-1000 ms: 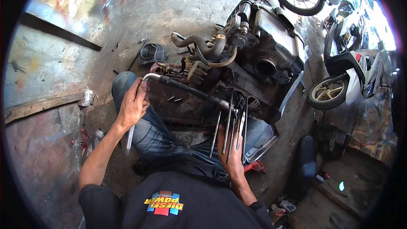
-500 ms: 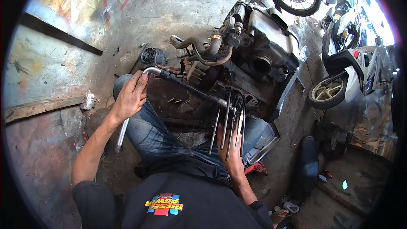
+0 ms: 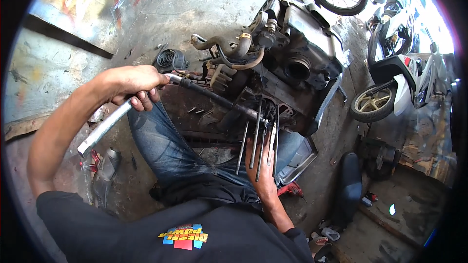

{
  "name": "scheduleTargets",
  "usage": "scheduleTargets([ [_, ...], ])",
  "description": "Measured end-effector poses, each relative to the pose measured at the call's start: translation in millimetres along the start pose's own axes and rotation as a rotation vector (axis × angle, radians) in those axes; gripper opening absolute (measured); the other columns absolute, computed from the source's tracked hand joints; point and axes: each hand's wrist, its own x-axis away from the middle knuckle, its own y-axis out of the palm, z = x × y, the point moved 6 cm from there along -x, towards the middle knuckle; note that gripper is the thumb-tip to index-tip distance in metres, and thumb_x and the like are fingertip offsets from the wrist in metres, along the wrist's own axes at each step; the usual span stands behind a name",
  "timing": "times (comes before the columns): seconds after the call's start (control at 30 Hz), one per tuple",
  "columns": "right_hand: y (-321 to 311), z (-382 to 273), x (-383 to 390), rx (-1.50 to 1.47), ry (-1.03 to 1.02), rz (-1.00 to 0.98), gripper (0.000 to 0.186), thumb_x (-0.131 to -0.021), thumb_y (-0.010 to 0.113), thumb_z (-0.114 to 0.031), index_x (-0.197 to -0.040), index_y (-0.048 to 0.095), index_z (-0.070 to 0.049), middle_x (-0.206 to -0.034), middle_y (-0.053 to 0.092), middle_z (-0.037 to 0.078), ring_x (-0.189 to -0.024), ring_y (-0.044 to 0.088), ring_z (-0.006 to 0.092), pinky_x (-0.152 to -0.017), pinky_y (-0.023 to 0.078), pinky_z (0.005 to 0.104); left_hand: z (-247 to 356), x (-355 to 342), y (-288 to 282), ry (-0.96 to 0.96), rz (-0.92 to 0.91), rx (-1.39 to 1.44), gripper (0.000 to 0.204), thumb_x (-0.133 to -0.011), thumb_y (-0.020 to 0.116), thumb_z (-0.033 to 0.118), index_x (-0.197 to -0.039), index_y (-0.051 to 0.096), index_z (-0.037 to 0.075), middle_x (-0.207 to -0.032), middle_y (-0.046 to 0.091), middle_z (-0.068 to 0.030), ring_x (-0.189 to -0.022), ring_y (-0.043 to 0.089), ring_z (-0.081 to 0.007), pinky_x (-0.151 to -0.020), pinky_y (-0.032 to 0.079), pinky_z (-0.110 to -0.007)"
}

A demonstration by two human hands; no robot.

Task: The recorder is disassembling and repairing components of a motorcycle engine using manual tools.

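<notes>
My left hand (image 3: 132, 84) is closed round the bend of a silver L-handled socket wrench (image 3: 105, 127), whose knurled end sticks out toward me. Its dark extension bar (image 3: 209, 96) slants down to the right and meets the scooter engine (image 3: 273, 80) beside the crankcase opening. Several long metal studs (image 3: 246, 148) stand out of that opening toward me. Behind them, my right hand (image 3: 261, 168) reaches up to the opening with its fingers bent against a part there. The studs and the engine hide its fingertips and what they grip.
A round finned fan cover (image 3: 171, 60) lies beyond my left hand. Behind my left arm are a grey part (image 3: 108, 168) and red tools. A metal tray (image 3: 300, 163) sits by my right knee, near a black seat (image 3: 348, 190). A white scooter (image 3: 404, 80) stands at right.
My left hand has turned over on the wrench and its elbow has swung out to the left. The handle's free end has swung left and up. My right hand stays at the studs.
</notes>
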Motion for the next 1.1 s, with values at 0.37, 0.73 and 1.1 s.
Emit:
scheduleTargets([
  [0.37, 1, -3, 13, 0.277, -0.124, -0.062, 0.047, -0.092, 0.061, -0.004, -0.13, 0.041, 0.015, -0.108, 0.057, 0.031, -0.088, 0.056, 0.045, -0.077, 0.046, 0.049, -25, 4, 5, 0.328, 0.273, -0.144, 0.041, -0.101, 0.047, 0.042, -0.103, 0.051, 0.001, -0.059, 0.035, 0.0062, -0.04, 0.034, -0.0031, -0.031, 0.029, -0.022],
  [0.73, 15, 13, 18, -0.029, 0.239, -0.13, 0.039, -0.091, 0.061, -0.004, -0.125, 0.049, 0.01, -0.121, 0.051, 0.034, -0.097, 0.054, 0.0486, -0.083, 0.045, 0.0508, -68, -68, -3, 1.057, 0.746, -0.242, 0.053, -0.099, 0.051, 0.048, -0.103, 0.054, -0.004, -0.06, 0.048, -0.0097, -0.054, 0.047, -0.0157, -0.052, 0.037, -0.034],
  [1.1, 9, 0, 15, 0.3, -0.053, -0.106, 0.05, -0.089, 0.062, -0.001, -0.129, 0.04, 0.022, -0.09, 0.055, 0.032, -0.075, 0.056, 0.0351, -0.061, 0.044, 0.0402, -72, -49, 15, 0.772, 0.265, 0.353, 0.033, -0.104, 0.04, 0.043, -0.096, 0.043, 0.011, -0.06, 0.034, 0.0036, -0.035, 0.027, -0.0033, -0.029, 0.022, -0.021],
])
